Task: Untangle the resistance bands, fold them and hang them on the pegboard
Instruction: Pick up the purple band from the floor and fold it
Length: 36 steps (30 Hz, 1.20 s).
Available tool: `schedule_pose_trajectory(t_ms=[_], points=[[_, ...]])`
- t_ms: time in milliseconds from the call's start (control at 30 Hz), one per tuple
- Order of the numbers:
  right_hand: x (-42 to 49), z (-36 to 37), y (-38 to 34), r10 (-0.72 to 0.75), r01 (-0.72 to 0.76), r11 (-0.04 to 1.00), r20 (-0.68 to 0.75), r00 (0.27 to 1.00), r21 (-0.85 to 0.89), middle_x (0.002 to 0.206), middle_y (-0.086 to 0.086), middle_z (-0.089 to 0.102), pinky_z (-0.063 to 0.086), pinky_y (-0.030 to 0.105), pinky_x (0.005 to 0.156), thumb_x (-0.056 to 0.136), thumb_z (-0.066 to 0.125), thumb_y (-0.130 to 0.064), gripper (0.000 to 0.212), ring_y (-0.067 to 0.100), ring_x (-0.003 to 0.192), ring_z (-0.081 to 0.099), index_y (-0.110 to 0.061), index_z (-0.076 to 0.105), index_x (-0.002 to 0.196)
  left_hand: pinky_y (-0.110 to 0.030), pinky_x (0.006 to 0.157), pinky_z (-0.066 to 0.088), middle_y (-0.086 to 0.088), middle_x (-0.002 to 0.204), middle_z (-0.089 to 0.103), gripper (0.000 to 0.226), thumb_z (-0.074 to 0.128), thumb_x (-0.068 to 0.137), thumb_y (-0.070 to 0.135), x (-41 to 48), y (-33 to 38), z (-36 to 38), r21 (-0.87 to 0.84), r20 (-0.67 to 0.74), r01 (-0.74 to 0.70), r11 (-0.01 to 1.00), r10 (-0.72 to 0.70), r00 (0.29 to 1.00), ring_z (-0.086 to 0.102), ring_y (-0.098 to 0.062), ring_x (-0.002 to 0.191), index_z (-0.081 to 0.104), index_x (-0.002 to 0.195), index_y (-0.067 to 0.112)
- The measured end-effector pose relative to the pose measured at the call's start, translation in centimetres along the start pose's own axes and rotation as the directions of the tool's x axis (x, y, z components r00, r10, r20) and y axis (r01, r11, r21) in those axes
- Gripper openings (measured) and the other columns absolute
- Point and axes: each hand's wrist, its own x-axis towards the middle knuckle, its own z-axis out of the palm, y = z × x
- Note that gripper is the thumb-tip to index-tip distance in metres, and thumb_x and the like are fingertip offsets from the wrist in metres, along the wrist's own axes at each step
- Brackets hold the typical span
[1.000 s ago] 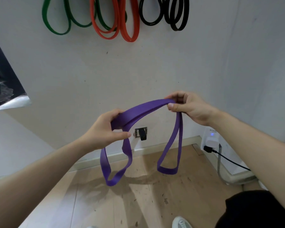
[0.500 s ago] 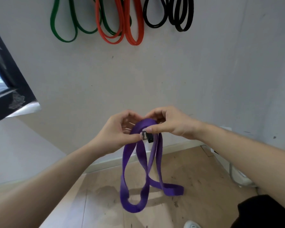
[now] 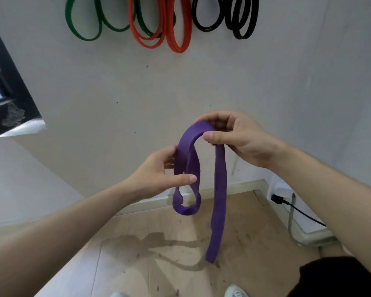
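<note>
Head view has your right hand (image 3: 240,142) pinching the arched top of the flat, matte purple band (image 3: 220,189) while your left hand (image 3: 154,174) grips its short loop, the long loop dangling above the scuffed wooden floor (image 3: 159,264), rubbery coloured bands (image 3: 178,46) hanging on the white wall (image 3: 201,82).

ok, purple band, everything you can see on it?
The purple band is a flat, wide, matte strap, rubbery-looking, held in the air in front of the wall. The right hand pinches its top bend between thumb and fingers, and from there one long length hangs straight toward the floor. The other side arcs left and down into the left hand, which grips doubled strands, with a short loop dangling below it.
</note>
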Motion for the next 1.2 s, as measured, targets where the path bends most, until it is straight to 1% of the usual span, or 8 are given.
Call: schedule_pose_trajectory(t_ms=[133, 300, 567, 633, 733, 967, 1033, 1200], points=[[-0.2, -0.8, -0.2, 0.007, -0.013, 0.992, 0.053, 0.999, 0.125, 0.098, 0.001, 0.071, 0.052, 0.023, 0.079, 0.082, 0.073, -0.004, 0.04, 0.01, 0.083, 0.066, -0.006, 0.063, 0.121, -0.044, 0.095, 0.056, -0.011, 0.107, 0.075, 0.043, 0.086, 0.08, 0.019, 0.5, 0.3, 0.8, -0.037, -0.041, -0.032, 0.999, 0.031, 0.999, 0.072, -0.028, 0.1, 0.064, 0.115, 0.009], [-0.3, -1.5, -0.1, 0.03, -0.052, 0.982, 0.123, 0.992, 0.184, 0.099, 0.005, 0.07, 0.053, 0.027, 0.081, 0.081, 0.071, -0.007, 0.04, 0.016, 0.082, 0.065, -0.008, 0.063, 0.121, -0.03, 0.088, 0.06, -0.006, 0.105, 0.078, 0.041, 0.077, 0.086, 0.002, 0.4, 0.8, 1.3, -0.1, -0.006, -0.027, 0.995, 0.026, 1.0, 0.075, -0.018, 0.099, 0.062, 0.124, 0.008], [-0.4, -4.1, 0.9, 0.119, -0.142, 0.976, 0.144, 0.982, 0.163, 0.099, 0.01, 0.066, 0.054, 0.031, 0.082, 0.074, 0.083, -0.014, 0.052, 0.024, 0.084, 0.06, -0.007, 0.064, 0.122, -0.035, 0.079, 0.06, -0.023, 0.093, 0.069, 0.029, 0.072, 0.084, -0.01, -0.4, 0.8, -0.1, -0.093, -0.042, 0.01, 0.996, -0.014, 0.999, 0.072, -0.028, 0.086, 0.067, 0.108, 0.006], [-0.5, -4.6, 1.4, 0.166, -0.187, 0.973, 0.159, 0.973, 0.134, 0.099, 0.013, 0.065, 0.054, 0.031, 0.082, 0.071, 0.087, -0.016, 0.054, 0.025, 0.085, 0.061, -0.007, 0.065, 0.12, -0.035, 0.073, 0.058, -0.015, 0.087, 0.07, 0.032, 0.076, 0.083, -0.008, -0.3, 0.6, -0.8, -0.095, -0.05, 0.014, 0.995, -0.019, 0.999, 0.069, -0.028, 0.079, 0.07, 0.11, 0.009], [-0.7, -5.0, 2.2, 0.223, -0.233, 0.971, 0.146, 0.964, 0.054, 0.097, 0.009, 0.069, 0.054, 0.027, 0.081, 0.072, 0.084, -0.01, 0.045, 0.02, 0.085, 0.064, -0.009, 0.067, 0.113, -0.023, 0.066, 0.049, 0.009, 0.076, 0.066, 0.036, 0.081, 0.08, -0.003, -0.2, 0.5, -1.6, -0.104, -0.044, 0.041, 0.994, -0.046, 0.998, 0.058, -0.01, 0.068, 0.073, 0.109, 0.015], [-1.3, -2.6, 3.3, 0.431, -0.312, 0.867, 0.269, 0.861, -0.388, 0.1, 0.008, 0.07, 0.056, 0.037, 0.088, 0.078, 0.077, 0.007, 0.044, 0.02, 0.092, 0.066, -0.015, 0.064, 0.113, -0.019, 0.073, 0.054, -0.004, 0.093, 0.077, 0.03, 0.084, 0.077, 0.001, -0.3, 1.2, -1.8, -0.146, -0.129, 0.057, 0.988, -0.076, 0.989, 0.07, -0.013, 0.076, 0.077, 0.103, 0.014], [-1.4, -0.8, 3.4, 0.411, -0.292, 0.877, 0.279, 0.868, -0.383, 0.097, 0.001, 0.071, 0.057, 0.036, 0.088, 0.077, 0.079, 0.007, 0.051, 0.014, 0.091, 0.067, -0.014, 0.062, 0.119, -0.02, 0.07, 0.054, -0.006, 0.091, 0.077, 0.026, 0.083, 0.078, 0.002, -0.2, 1.3, -1.4, -0.162, -0.14, 0.075, 0.984, -0.098, 0.985, 0.07, -0.014, 0.073, 0.077, 0.102, 0.013], [-1.2, 2.7, 3.4, 0.272, -0.208, 0.929, 0.184, 0.944, -0.307, 0.108, 0.016, 0.068, 0.057, 0.045, 0.088, 0.076, 0.081, -0.009, 0.056, 0.023, 0.094, 0.065, -0.02, 0.059, 0.127, -0.025, 0.065, 0.057, -0.01, 0.081, 0.072, 0.014, 0.079, 0.084, 0.005, 0.3, 1.4, -1.2, -0.259, -0.198, 0.137, 0.956, -0.191, 0.961, 0.066, -0.02, 0.067, 0.077, 0.098, 0.006]])
